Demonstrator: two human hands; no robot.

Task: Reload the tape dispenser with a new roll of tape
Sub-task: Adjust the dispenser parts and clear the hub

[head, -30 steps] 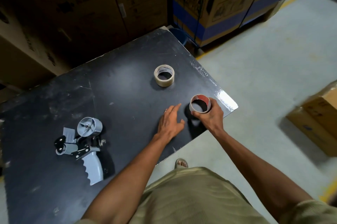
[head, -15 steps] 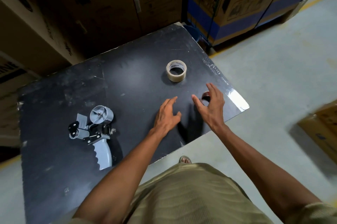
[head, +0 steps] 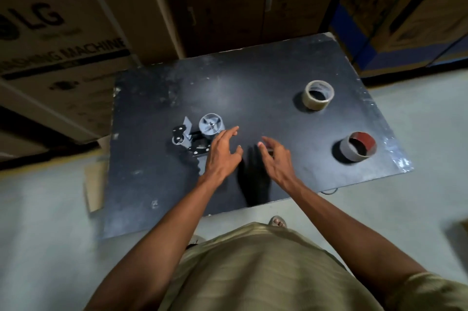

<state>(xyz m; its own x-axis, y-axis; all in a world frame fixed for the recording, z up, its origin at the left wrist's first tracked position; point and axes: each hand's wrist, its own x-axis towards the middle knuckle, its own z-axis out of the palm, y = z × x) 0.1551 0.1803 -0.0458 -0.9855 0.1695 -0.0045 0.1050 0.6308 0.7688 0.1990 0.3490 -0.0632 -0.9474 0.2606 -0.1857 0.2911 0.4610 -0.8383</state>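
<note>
While both our hands hover over the black table (head: 253,87) with nothing in them, the tape dispenser (head: 196,137) lies flat just past our left hand (head: 221,156), around 10 o'clock from its fingertips, and that hand partly covers the grey handle. Fingers on the left are spread and relaxed, not gripping anything yet. Our right hand (head: 276,158) is the same deal, loose and empty, sitting a bit further off at about 3 o'clock from the dispenser. So the left hand is clearly the nearer one for grabbing it. The dispenser's long axis seems to run from its round hub at 12 o'clock down to the handle at 6 o'clock, pointing back toward us, which should make the handle an easy grab. The new clear tape roll (head: 317,94) sits well apart at roughly 2 o'clock from our right hand, and the empty-looking core (head: 358,146) with the red inner lining is at 3 o'clock near the table edge. Hub looks bare, so we'd guess loading is next.
</note>
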